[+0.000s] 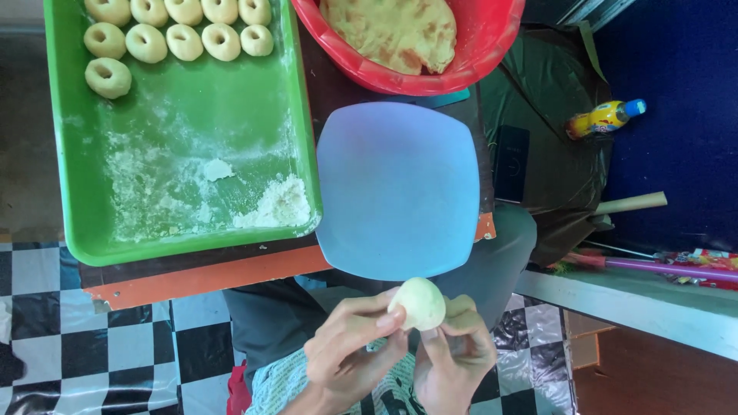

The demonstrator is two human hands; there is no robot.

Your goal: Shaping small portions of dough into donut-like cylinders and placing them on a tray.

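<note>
dough ball [417, 303] pinched between both hands, left hand [350, 350] and right hand [455, 355] fingers pressed on it, no hole yet; eleven rings on green tray [192, 115], plenty left in red bowl [492, 46].

A dark counter [231, 265] with an orange edge carries a floury green tray [184, 115] of dough rings, a blue plate [396, 192] just beside it, and a red bowl [492, 46] of dough.
</note>
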